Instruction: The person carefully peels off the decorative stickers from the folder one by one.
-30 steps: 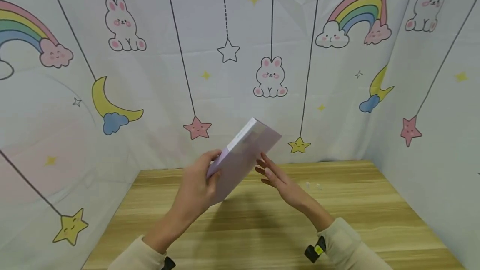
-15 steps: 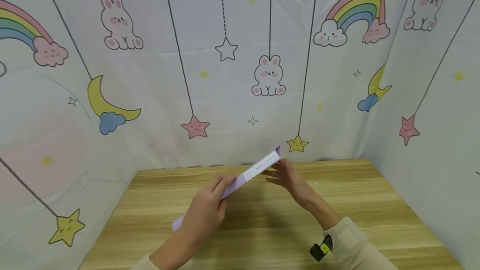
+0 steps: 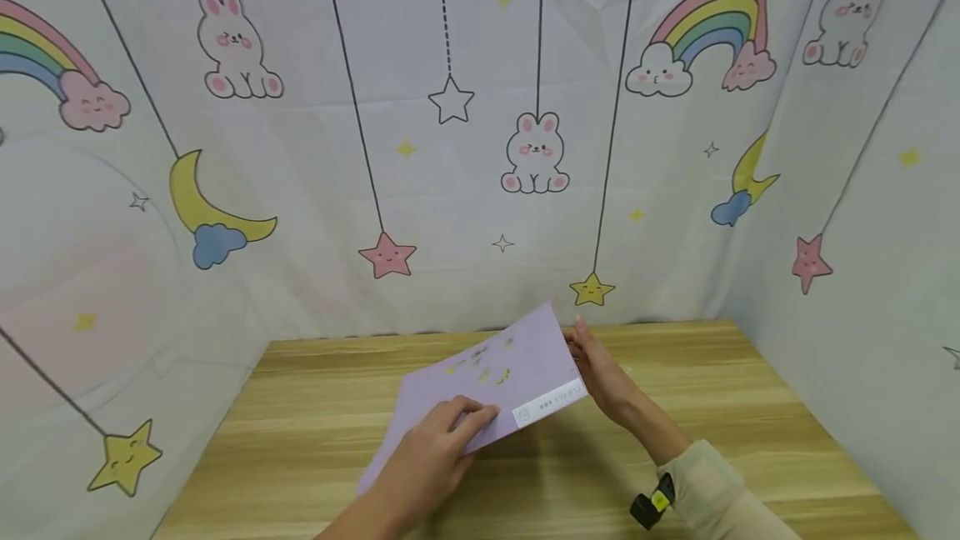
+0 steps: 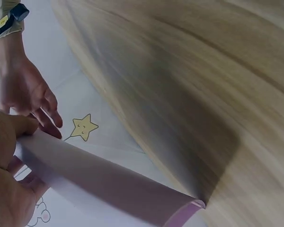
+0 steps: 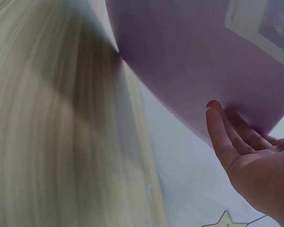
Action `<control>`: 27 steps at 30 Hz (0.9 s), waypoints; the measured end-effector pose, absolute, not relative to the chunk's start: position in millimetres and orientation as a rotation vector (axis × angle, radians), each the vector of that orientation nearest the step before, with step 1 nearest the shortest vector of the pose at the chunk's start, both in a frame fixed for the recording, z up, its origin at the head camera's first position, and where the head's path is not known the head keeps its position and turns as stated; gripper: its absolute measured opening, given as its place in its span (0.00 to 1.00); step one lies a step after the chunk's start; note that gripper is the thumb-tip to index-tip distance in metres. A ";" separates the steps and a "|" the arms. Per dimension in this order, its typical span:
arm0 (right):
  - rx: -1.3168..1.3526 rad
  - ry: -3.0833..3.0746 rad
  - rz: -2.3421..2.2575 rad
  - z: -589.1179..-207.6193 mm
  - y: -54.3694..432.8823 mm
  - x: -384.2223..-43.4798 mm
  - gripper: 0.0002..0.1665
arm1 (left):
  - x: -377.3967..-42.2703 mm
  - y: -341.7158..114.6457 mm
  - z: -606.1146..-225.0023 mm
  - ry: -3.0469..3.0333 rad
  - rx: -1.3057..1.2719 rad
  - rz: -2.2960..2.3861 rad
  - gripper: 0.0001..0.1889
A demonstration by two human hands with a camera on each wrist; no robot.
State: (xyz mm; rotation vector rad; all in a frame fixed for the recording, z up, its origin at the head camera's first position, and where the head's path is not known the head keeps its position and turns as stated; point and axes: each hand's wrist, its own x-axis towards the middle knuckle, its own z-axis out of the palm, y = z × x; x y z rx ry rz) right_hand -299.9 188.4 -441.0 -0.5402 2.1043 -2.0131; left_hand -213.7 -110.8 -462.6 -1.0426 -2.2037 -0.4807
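A lilac file folder (image 3: 532, 365) with a white spine label (image 3: 547, 403) and small yellow prints on its cover is held tilted over the table. My left hand (image 3: 435, 452) grips it along the spine, fingers on the cover and thumb beneath. In the left wrist view the folder (image 4: 104, 182) bows slightly, its lower corner close over the wood. My right hand (image 3: 611, 377) is at the folder's right end, its fingers partly hidden behind it. From the right wrist view, the fingers of the right hand (image 5: 255, 161) extend against the folder's underside (image 5: 180, 52).
The wood-grain table (image 3: 750, 440) reaches back to a white cloth backdrop (image 3: 450, 198) printed with bunnies, stars and rainbows. Cloth also stands along both sides. A black device with a yellow patch (image 3: 654, 502) is strapped at the right wrist.
The folder has turned from steeply raised, past spine-up, to cover facing up, and has come lower. My left hand has shifted right and down with it; my right hand now meets its right end.
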 end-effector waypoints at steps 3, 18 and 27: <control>-0.521 2.089 -2.002 -448.4 191.9 -302.7 0.45 | -211.2 -114.4 -468.0 -2.240 -1.046 -0.432 0.36; -0.503 2.183 -1.834 -471.6 194.7 -297.6 0.27 | -212.0 -128.8 -491.3 -2.329 -1.144 -0.389 0.37; -0.479 2.180 -1.710 -488.2 192.4 -293.8 0.25 | -210.5 -134.9 -503.3 -2.428 -1.161 -0.364 0.33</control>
